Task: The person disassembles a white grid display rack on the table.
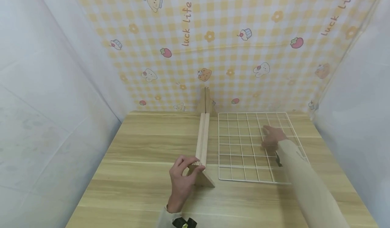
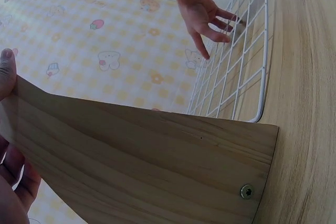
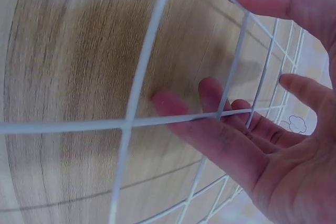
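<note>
My left hand (image 1: 182, 175) pinches the top of the near wooden end piece of a wooden stand (image 1: 202, 136), with thumb and fingers on either side. In the left wrist view the end piece (image 2: 152, 156) shows as a flat tapered board with a bolt near its bottom edge. My right hand (image 1: 273, 136) is at a white wire grid panel (image 1: 240, 145) lying right of the stand. In the right wrist view its fingers are spread and fairly straight, some fingertips (image 3: 170, 103) reaching past the wires, the thumb beside a wire. No firm grip on the grid shows.
The stand's far upright (image 1: 206, 101) rises near a yellow checked backdrop (image 1: 213, 55) with cartoon prints. White sheets (image 1: 55, 102) hang at both sides of the wood-grain table (image 1: 134, 173).
</note>
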Demonstrator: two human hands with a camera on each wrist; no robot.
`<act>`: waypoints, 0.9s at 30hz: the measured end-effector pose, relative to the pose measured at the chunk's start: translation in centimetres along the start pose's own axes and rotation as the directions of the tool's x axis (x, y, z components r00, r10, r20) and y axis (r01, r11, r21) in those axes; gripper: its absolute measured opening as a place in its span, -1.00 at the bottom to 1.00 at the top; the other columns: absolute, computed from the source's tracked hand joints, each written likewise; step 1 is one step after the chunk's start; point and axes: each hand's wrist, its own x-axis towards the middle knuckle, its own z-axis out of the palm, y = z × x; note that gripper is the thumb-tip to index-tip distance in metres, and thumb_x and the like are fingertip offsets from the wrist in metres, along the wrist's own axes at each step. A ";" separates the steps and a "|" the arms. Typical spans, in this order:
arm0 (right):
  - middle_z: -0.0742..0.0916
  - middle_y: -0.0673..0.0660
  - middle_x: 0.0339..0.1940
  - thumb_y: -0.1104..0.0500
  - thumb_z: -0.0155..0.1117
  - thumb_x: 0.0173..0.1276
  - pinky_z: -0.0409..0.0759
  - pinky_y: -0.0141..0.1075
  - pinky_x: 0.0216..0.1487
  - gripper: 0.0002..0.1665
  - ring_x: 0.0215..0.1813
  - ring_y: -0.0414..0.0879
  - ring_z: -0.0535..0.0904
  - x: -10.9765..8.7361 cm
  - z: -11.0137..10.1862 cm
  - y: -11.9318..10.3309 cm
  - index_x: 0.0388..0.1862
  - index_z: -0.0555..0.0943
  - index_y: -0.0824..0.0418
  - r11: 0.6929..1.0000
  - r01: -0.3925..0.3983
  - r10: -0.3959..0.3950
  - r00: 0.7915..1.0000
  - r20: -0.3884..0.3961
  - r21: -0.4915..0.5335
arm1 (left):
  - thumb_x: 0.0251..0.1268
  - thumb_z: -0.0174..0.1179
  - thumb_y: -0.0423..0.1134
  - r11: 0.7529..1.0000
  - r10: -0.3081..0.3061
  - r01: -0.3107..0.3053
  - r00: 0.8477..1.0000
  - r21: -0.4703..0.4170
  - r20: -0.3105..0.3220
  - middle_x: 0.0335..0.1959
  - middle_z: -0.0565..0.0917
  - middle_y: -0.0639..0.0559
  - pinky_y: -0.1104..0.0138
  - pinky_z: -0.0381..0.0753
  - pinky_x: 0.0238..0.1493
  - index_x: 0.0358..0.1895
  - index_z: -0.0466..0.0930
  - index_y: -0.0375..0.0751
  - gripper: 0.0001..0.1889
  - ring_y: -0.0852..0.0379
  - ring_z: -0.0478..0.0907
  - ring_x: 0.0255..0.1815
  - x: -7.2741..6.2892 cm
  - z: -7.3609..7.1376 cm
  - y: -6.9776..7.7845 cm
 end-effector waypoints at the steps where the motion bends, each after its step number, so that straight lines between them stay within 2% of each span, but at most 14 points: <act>1: 0.28 0.66 0.45 0.15 0.45 -0.16 0.58 0.24 0.18 0.28 0.37 0.59 0.32 0.0 0.0 0.0 0.57 0.07 0.33 1.000 0.009 -0.009 1.000 -0.002 -0.008 | 0.04 0.52 -0.17 1.000 0.001 -0.001 1.000 -0.001 0.001 -0.45 0.56 0.04 0.50 0.50 -0.24 -0.26 0.73 -0.19 -0.75 0.18 0.51 -0.39 0.0 0.0 0.0; 7: 0.35 0.64 0.41 0.09 0.53 -0.12 0.45 0.32 0.29 0.26 0.38 0.60 0.32 -0.2 0.2 0.1 0.55 0.13 0.36 0.998 0.051 -0.052 0.998 -0.027 -0.034 | 0.02 0.53 -0.23 1.000 0.004 -0.004 1.000 -0.016 0.011 -0.43 0.57 0.01 0.50 0.51 -0.23 -0.25 0.72 -0.22 -0.75 0.19 0.51 -0.37 0.1 0.0 0.0; 13: 0.44 0.59 0.38 0.11 0.55 -0.17 0.45 0.34 0.26 0.26 0.33 0.57 0.39 -0.6 0.7 -0.1 0.53 0.16 0.36 0.998 0.057 -0.059 0.996 -0.063 -0.032 | 0.04 0.51 -0.25 0.999 0.021 -0.020 1.000 -0.032 0.021 -0.45 0.56 0.02 0.50 0.49 -0.25 -0.21 0.73 -0.20 -0.76 0.21 0.47 -0.40 0.1 0.0 -0.2; 21: 0.55 0.58 0.24 0.14 0.56 -0.15 0.54 0.32 0.13 0.15 0.20 0.50 0.52 -1.2 1.1 -0.9 0.45 0.24 0.39 0.998 0.040 -0.044 0.995 -0.087 -0.049 | 0.05 0.48 -0.29 0.997 0.051 -0.049 0.998 -0.064 0.037 -0.47 0.55 0.03 0.49 0.47 -0.30 -0.20 0.72 -0.22 -0.77 0.20 0.44 -0.44 0.2 -0.1 -0.5; 24: 0.65 0.49 0.04 0.16 0.55 -0.18 0.62 0.20 -0.01 -0.04 0.02 0.40 0.60 -1.3 1.2 -1.1 0.26 0.40 0.42 0.995 0.056 -0.065 0.993 -0.101 -0.084 | 0.08 0.47 -0.27 0.995 0.067 -0.064 0.997 -0.075 0.042 -0.46 0.57 0.01 0.49 0.49 -0.30 -0.20 0.73 -0.22 -0.78 0.20 0.47 -0.44 0.2 0.0 -0.6; 27: 0.68 0.31 -0.22 0.18 0.54 -0.21 0.64 0.00 -0.23 -0.29 -0.20 0.20 0.60 -1.4 1.5 -1.3 -0.02 0.50 0.36 0.992 0.077 -0.088 0.990 -0.110 -0.105 | 0.12 0.45 -0.22 0.995 0.075 -0.071 0.996 -0.076 0.043 -0.45 0.61 0.00 0.51 0.52 -0.28 -0.20 0.73 -0.20 -0.79 0.21 0.50 -0.43 0.4 0.1 -0.6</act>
